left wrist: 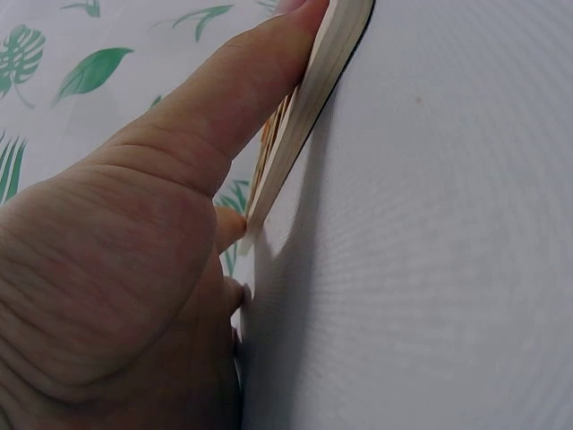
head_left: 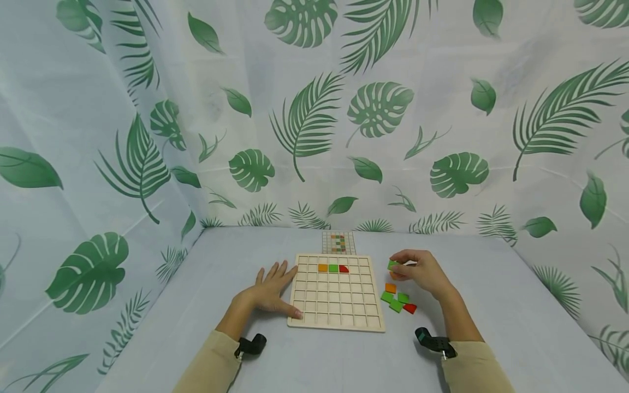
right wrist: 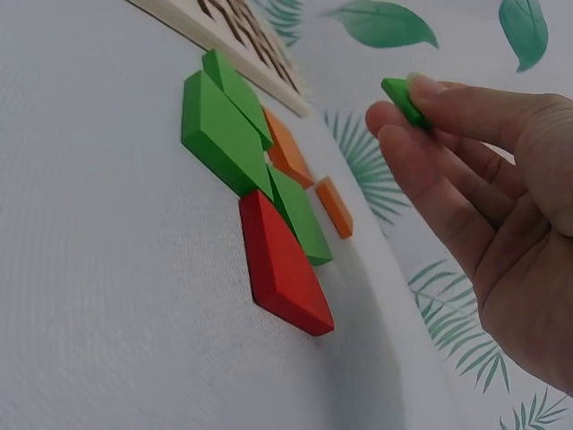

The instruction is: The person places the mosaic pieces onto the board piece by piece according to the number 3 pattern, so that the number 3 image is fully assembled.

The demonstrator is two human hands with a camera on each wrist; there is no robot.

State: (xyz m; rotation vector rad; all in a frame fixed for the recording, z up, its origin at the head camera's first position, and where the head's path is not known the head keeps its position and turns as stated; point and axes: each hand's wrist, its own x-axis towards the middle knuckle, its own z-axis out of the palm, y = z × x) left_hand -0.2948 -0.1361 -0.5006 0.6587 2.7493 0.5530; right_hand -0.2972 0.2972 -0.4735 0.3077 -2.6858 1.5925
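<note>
A wooden grid board [head_left: 339, 305] lies on the table, with an orange tile [head_left: 322, 268], a green tile [head_left: 333, 268] and a red tile with one rounded corner [head_left: 343, 269] in one row near its far edge. My left hand [head_left: 267, 292] is spread at the board's left side, its thumb [left wrist: 242, 85] on the near left corner and its fingers straight. To the right of the board, my right hand [head_left: 425, 270] pinches a green tile [right wrist: 405, 100] between thumb and fingers, raised above the table. An orange tile [head_left: 395, 275] lies below that hand.
Beside the board's right edge lie several loose tiles: an orange one [head_left: 390, 288], green ones [head_left: 396, 305] and a red one [head_left: 410, 309]. A printed pattern card [head_left: 348, 248] with a coloured grid touches the far side of the board. Leaf-printed cloth [head_left: 314, 109] hangs behind the table.
</note>
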